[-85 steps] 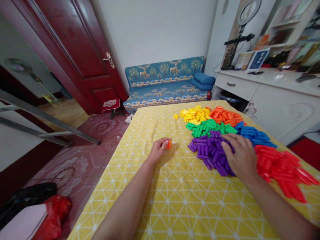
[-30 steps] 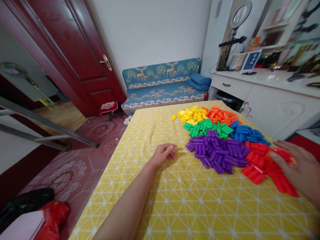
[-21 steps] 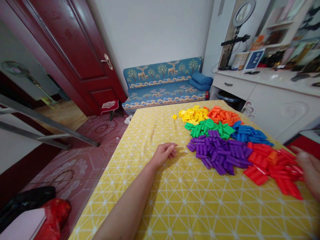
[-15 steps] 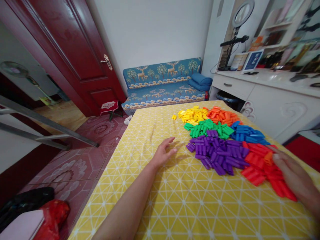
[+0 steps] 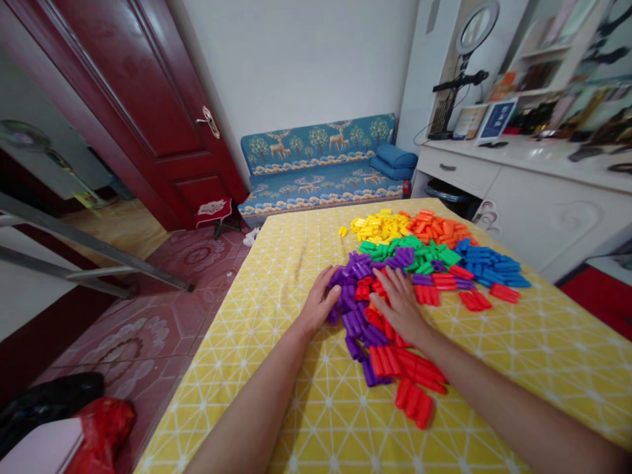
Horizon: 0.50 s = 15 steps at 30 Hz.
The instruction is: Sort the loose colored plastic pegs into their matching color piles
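Note:
My left hand [image 5: 318, 304] rests at the left side of a heap of purple plastic tube-like pieces [image 5: 354, 322], its fingers apart and touching the nearest ones. Over the heap's right side lies my right hand [image 5: 401, 308], fingers spread, on red plastic pieces [image 5: 413, 400] mixed in with the purple. An orange piece [image 5: 374, 317] shows near its thumb. Some red pieces [image 5: 474, 300] lie scattered to the right. Behind the hands are piles of green pieces [image 5: 422, 253], yellow pieces [image 5: 379, 226], orange pieces [image 5: 439, 227] and blue pieces [image 5: 494, 266].
A yellow patterned cloth [image 5: 276, 276] covers the table. Beyond it stands a blue sofa [image 5: 320, 168]; a white cabinet [image 5: 557, 210] is at the right. On the left are a red door [image 5: 148, 99], a small stool [image 5: 214, 210] and a metal frame [image 5: 123, 253].
My right hand has swept leftward from the right side, pushing the red pieces into the purple ones. The purple pile has shifted left against my left hand, leaving some red and purple pieces behind.

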### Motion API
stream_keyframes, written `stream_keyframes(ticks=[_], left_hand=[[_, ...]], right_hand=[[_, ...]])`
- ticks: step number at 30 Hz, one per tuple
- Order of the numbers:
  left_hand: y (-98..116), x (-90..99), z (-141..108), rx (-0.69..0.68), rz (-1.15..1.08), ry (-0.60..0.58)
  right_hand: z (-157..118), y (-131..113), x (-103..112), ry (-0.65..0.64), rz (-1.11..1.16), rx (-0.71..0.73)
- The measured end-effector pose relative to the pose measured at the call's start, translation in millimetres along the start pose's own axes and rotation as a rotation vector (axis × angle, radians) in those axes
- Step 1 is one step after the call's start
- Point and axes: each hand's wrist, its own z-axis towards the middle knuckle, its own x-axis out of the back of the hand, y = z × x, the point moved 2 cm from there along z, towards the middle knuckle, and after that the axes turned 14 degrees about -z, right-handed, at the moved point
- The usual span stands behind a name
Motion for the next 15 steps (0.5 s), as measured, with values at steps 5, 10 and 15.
stream_keyframes(ticks=[5,10,15], left_hand=[[-4,10.2,3,0.001,0.031,0.111],[-7,11.1,7,0.006,0.073,0.144],[-8,8.8,13,0.005,0.081,0.172]], right_hand=[[29,-7,28,-0.102,0.163,0.273],[52,115,108,0.433,-0.09,-0.048],[53,258,132,0.274,-0.219,-0.215]])
